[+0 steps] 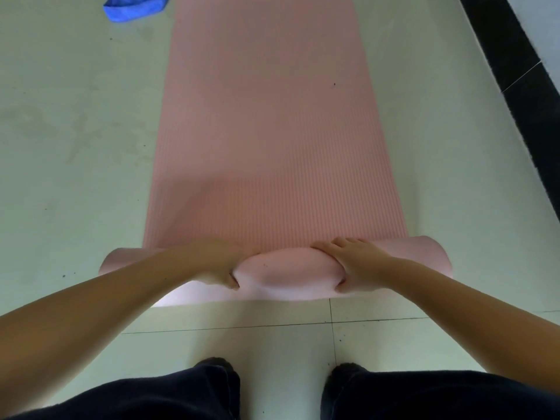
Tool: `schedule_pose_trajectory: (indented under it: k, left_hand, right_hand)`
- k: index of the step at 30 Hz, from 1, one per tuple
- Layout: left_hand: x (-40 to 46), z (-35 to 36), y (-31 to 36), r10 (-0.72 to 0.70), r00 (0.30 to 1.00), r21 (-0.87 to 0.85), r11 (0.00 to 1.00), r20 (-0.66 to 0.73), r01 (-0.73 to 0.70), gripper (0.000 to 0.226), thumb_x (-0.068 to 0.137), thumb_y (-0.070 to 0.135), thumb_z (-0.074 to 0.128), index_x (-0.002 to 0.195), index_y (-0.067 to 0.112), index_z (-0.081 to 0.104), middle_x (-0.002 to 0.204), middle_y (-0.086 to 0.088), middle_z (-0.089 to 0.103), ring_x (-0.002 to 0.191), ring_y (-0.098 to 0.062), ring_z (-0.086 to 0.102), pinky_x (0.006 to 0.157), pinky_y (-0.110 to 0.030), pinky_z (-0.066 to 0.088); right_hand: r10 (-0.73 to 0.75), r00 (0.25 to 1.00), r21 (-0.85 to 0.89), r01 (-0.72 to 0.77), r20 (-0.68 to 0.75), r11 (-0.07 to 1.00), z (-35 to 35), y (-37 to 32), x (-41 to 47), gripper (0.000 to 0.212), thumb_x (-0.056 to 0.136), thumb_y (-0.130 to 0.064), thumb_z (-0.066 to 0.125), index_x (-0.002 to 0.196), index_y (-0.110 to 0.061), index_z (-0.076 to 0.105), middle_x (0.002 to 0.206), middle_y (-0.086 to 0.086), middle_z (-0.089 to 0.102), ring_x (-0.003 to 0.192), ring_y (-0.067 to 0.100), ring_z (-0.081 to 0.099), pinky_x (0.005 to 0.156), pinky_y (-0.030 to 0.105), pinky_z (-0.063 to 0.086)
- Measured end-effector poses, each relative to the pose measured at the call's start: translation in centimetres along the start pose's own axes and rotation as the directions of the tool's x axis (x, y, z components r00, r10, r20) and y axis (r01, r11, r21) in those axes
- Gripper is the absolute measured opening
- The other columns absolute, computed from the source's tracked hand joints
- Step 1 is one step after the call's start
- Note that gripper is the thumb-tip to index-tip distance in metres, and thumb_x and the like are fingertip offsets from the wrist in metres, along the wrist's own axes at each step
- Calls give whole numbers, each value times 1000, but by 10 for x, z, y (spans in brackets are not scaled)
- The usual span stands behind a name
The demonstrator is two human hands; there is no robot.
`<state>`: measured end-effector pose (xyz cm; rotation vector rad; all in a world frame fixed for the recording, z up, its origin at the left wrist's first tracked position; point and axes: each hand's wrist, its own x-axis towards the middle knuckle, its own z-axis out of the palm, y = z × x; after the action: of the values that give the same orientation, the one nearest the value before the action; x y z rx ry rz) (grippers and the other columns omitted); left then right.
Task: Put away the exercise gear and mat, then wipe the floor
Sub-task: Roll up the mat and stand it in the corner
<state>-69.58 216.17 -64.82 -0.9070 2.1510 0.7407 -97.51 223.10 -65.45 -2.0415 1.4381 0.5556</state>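
A pink exercise mat [266, 131] lies flat on the pale tiled floor and stretches away from me. Its near end is curled into a short roll [288, 271] across the mat's width. My left hand [218, 265] grips the roll left of centre, thumb tucked under its near side. My right hand [354, 265] grips the roll right of centre, fingers over the top and thumb underneath. The roll bulges between the two hands.
A crumpled blue cloth [133, 7] lies on the floor at the far left beside the mat. A dark skirting strip [521, 86] runs along the wall on the right. My two legs in dark trousers [424, 395] stand just behind the roll.
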Motion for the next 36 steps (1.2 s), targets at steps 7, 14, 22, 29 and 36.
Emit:
schedule_pose_trajectory:
  k: [7,14,22,29,36]
  left_hand:
    - [19,-26,-34,-54,993,67,996,-104,62,91,78,53,67,151,28,18,151,-2,34,136,-22,35,110,-37,27]
    - [6,6,-18,-13,602,132,972,-798,195,75,82,36,60,144,5,31,139,-24,45,124,-42,47,98,-61,37]
    - [20,20,-15,-269,819,151,907,-507,392,118,74,70,57,144,25,-28,156,-22,-1,145,-37,4,107,-62,20]
    - [8,3,-23,-113,843,190,951,-526,245,90,82,53,56,152,25,6,130,-10,47,115,-28,45,97,-39,34]
    - [-8,-8,-12,-24,1000,-18,1000,5,24,88,72,51,71,144,37,22,121,1,55,108,-22,53,86,-32,45]
  right_hand:
    - [134,991,110,-131,-19,985,-28,0,19,79,87,-34,60,150,-27,13,156,4,18,143,26,18,116,55,9]
    - [-52,929,-220,-32,-366,975,2,-12,19,99,80,-34,65,149,-21,-5,159,12,5,147,31,5,110,62,6]
    - [47,959,-312,-136,-278,940,-18,-4,40,107,85,-42,60,144,-25,-27,158,14,-1,145,34,5,108,64,15]
    - [-9,922,-253,-97,-387,963,-8,1,33,97,68,-32,72,145,-26,14,132,8,47,117,32,47,98,63,34]
    - [-27,997,-30,29,77,999,-12,-5,10,102,70,-42,72,148,-35,7,145,0,33,129,26,35,109,51,27]
